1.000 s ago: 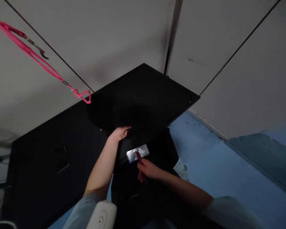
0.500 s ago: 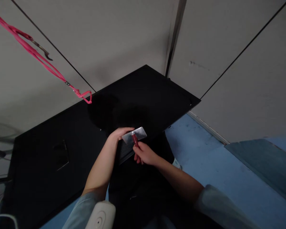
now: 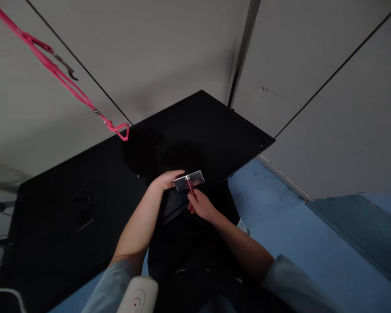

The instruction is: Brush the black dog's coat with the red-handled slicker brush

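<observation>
My right hand (image 3: 200, 205) grips the red handle of a small brush with a flat silver head (image 3: 189, 181). The silver head lies against a black garment (image 3: 195, 226) that hangs over the front edge of a black table (image 3: 195, 130). My left hand (image 3: 167, 179) rests flat on the garment at the table's edge, just left of the brush head and touching it. A meshed patch of the garment shows below my left hand.
A pink hanger (image 3: 55, 69) dangles at the upper left in front of grey wall panels (image 3: 313, 65). A white device (image 3: 137, 296) sits at the bottom by my left sleeve. Blue floor (image 3: 296, 226) lies to the right, with a darker mat (image 3: 361, 230) beyond.
My right hand has carried the brush up the garment from lower down to the table's edge, beside my left hand. My left hand has stayed in place.
</observation>
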The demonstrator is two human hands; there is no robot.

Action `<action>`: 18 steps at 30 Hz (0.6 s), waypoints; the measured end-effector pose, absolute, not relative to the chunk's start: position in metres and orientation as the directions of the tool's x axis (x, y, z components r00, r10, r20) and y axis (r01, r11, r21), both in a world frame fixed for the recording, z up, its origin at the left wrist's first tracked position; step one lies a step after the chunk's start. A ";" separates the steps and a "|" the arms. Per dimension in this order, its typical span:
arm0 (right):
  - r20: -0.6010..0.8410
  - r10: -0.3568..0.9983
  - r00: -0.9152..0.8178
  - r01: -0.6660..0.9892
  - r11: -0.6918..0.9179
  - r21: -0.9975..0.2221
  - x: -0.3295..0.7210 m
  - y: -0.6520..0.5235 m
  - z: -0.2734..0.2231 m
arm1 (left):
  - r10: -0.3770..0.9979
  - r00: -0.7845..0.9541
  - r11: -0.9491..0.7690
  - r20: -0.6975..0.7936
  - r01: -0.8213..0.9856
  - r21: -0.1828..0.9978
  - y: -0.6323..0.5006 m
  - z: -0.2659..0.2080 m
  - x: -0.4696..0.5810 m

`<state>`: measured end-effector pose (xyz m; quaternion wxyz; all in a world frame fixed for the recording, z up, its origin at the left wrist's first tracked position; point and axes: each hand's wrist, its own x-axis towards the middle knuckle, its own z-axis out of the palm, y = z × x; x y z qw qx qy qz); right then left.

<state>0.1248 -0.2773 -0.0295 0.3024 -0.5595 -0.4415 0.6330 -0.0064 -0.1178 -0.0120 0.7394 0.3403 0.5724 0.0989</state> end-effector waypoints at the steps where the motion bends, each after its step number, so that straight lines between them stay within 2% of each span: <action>1: -0.472 0.865 -0.171 0.148 -0.451 -0.880 0.124 -0.278 -0.033 | 0.516 0.344 0.756 -0.785 0.248 0.606 -0.118 -0.013 -0.006; 4: -0.578 0.779 -0.241 0.210 -0.540 -0.815 0.127 -0.292 -0.037 | 0.534 0.364 0.753 -0.763 0.207 0.625 -0.119 -0.018 -0.006; 6: -0.548 0.785 -0.288 0.212 -0.506 -0.836 0.130 -0.292 -0.031 | 0.518 0.392 0.766 -0.760 0.183 0.616 -0.119 -0.022 -0.005; 10: -0.411 0.899 -0.154 0.323 -0.347 -0.881 0.137 -0.272 -0.019 | 0.472 0.440 0.791 -0.764 0.171 0.587 -0.119 -0.021 -0.003; 13: -0.500 0.860 -0.103 0.358 -0.437 -0.825 0.141 -0.288 -0.030 | 0.538 0.386 0.768 -0.749 0.141 0.624 -0.119 -0.018 -0.002; 16: -0.629 0.735 -0.251 0.305 -0.557 -0.773 0.140 -0.323 -0.042 | 0.591 0.331 0.751 -0.736 0.107 0.651 -0.121 -0.019 0.000; 18: -0.608 0.712 -0.352 0.289 -0.535 -0.794 0.137 -0.329 -0.039 | 0.589 0.322 0.754 -0.741 0.111 0.647 -0.122 -0.020 0.001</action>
